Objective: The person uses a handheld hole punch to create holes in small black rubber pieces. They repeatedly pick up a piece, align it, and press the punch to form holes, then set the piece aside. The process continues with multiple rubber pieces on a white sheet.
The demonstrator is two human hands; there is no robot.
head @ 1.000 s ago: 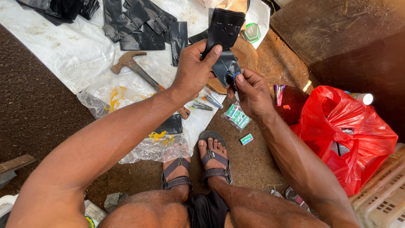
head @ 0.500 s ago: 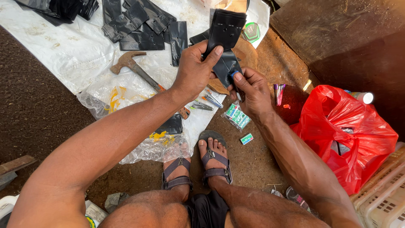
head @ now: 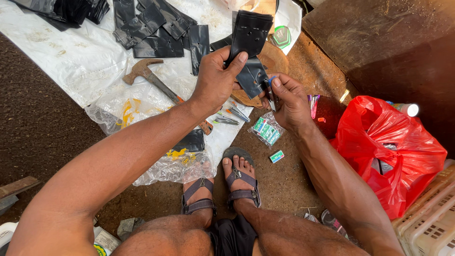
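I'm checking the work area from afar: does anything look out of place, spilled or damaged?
Nothing looks damaged. The left hand holds a black perforated bag upright; the right hand pinches its lower end. Loose bits lie scattered: a hammer on the white sheet, small green packets on bare soil.

Bare brown dirt floor in daylight. A white plastic sheet covers the upper left. A dark wooden board fills the upper right, shadowed beneath.
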